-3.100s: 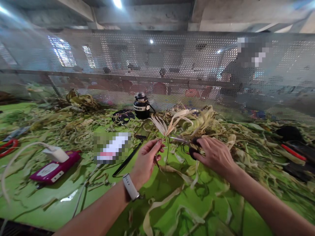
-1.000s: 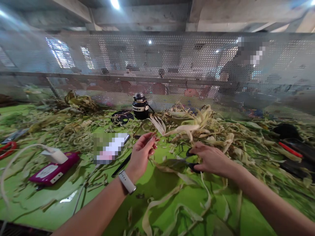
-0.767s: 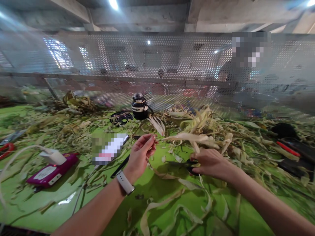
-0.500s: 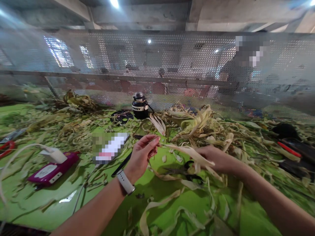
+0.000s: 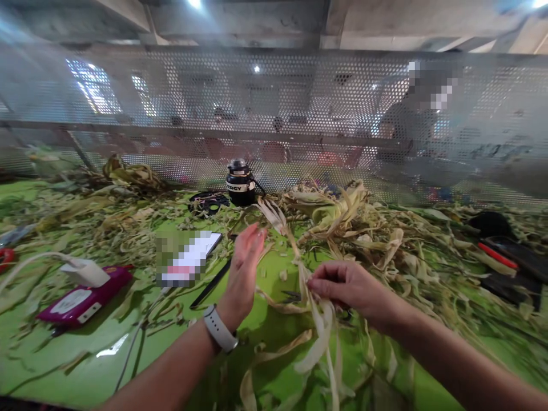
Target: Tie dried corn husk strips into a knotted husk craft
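My right hand (image 5: 346,288) pinches pale, dry corn husk strips (image 5: 315,319) just below a knotted, twisted stretch. The upper end of that husk fans out near the black jar, and long loose tails hang toward me. My left hand (image 5: 245,268) is raised to the left of the husk, fingers stretched out, with nothing seen in it. A white watch band (image 5: 220,329) circles the left wrist. Beneath the husk and right hand lie scissors (image 5: 291,296), mostly hidden.
Husk scraps (image 5: 257,365) litter the green tabletop (image 5: 141,365). On the left are a phone (image 5: 192,260), a black stick (image 5: 210,285) and a purple power strip (image 5: 85,302) with a white plug. A black jar (image 5: 242,185) stands before the perforated metal screen (image 5: 291,108); a person shows behind it.
My left hand has let go of the thin husk end and opened. My right hand has drawn lower and closer, and the husk strips now run down from the twisted stretch instead of sideways.
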Demonstrator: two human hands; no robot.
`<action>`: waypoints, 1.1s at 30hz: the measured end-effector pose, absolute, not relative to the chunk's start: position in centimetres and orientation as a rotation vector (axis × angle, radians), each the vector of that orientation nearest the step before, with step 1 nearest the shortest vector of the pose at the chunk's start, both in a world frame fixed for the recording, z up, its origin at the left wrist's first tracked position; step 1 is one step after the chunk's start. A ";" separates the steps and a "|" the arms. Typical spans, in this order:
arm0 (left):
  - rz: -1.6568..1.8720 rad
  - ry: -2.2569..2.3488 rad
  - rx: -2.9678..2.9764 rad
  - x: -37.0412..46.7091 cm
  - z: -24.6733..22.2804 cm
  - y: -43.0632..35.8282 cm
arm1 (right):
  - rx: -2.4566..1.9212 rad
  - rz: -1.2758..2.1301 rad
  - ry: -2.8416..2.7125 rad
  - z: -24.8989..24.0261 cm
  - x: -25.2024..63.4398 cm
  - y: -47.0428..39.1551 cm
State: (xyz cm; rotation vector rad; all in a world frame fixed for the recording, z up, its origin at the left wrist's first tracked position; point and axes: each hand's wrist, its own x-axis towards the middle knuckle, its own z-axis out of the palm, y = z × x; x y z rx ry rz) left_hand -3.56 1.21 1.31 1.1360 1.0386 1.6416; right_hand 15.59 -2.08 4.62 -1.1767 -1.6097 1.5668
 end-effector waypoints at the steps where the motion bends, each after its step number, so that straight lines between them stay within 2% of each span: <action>1: 1.719 1.074 1.104 -3.6 1.2 1.4 | -1.183 1.548 -1.546 4.5 15.7 -1.8; 3: 1.719 1.073 1.094 -3.6 1.0 1.4 | -1.192 1.543 -1.439 4.5 15.9 -1.4; 7: 1.243 0.828 1.154 -2.8 1.4 0.4 | -1.195 1.545 -1.425 4.5 15.5 -1.5; 10: 1.066 0.759 1.202 -2.1 1.9 -0.4 | -1.154 1.513 -1.545 4.1 15.0 -1.8; 17: 0.988 0.835 1.185 -2.5 1.9 -0.1 | -1.189 1.259 -1.808 4.1 15.5 -1.6; 26: 0.894 0.721 0.997 -2.5 2.0 -0.5 | -1.176 1.219 -1.950 4.4 15.7 -1.5; 33: 0.990 0.705 1.088 -2.7 1.6 0.0 | -1.132 1.396 -1.641 5.3 16.4 -1.1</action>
